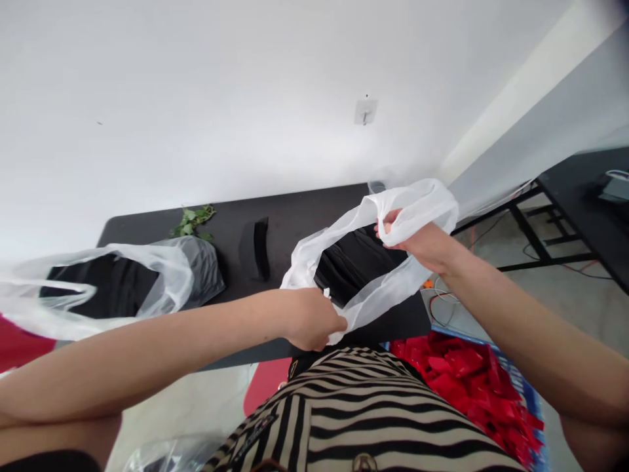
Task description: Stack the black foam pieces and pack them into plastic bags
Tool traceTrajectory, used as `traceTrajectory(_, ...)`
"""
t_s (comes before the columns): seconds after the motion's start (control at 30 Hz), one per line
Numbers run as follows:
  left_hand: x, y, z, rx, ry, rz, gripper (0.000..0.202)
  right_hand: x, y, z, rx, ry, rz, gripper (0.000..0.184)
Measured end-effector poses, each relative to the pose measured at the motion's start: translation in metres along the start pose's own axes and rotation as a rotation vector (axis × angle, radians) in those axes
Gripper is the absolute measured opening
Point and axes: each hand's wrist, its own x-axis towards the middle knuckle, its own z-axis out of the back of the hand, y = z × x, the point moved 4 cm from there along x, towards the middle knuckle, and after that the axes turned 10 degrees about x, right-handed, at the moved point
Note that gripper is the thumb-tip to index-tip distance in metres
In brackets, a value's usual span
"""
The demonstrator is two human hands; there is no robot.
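Black tabletop (304,216) | white plastic bag (307,259) stretched open over it, black cloth (356,262) inside | your left grip (312,319) closed on the bag's near edge | your right grip (413,239) closed on its bunched far edge

The left hand (312,319) hides the bag's (314,252) near edge at its grip; the right hand's fingers (390,223) disappear into the plastic. The black cloth (356,265) inside shows only partly, its shape hidden. Left of the grip, a second bag (167,275) runs off the picture's edge.
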Motion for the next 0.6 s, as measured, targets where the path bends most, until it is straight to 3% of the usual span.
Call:
traceTrajectory(0.17,-0.009,0.004,0.003,-0.046,-0.058,0.034,0.025,-0.002,-0.035,-0.042,-0.538,0.107,-0.042,0.019)
traceTrajectory(0.33,-0.016,-0.001,-0.022,-0.060,-0.030,0.105,0.024,-0.012,-0.062,-0.072,-0.964,0.153,0.019,0.050)
traceTrajectory(0.43,-0.015,-0.002,-0.032,-0.068,-0.078,0.120,0.022,-0.019,-0.071,-0.087,-1.135,0.143,0.072,0.064)
traceTrajectory(0.6,-0.012,0.001,-0.034,-0.083,-0.126,0.130,0.022,-0.021,-0.080,-0.094,-1.255,0.115,0.092,0.047)
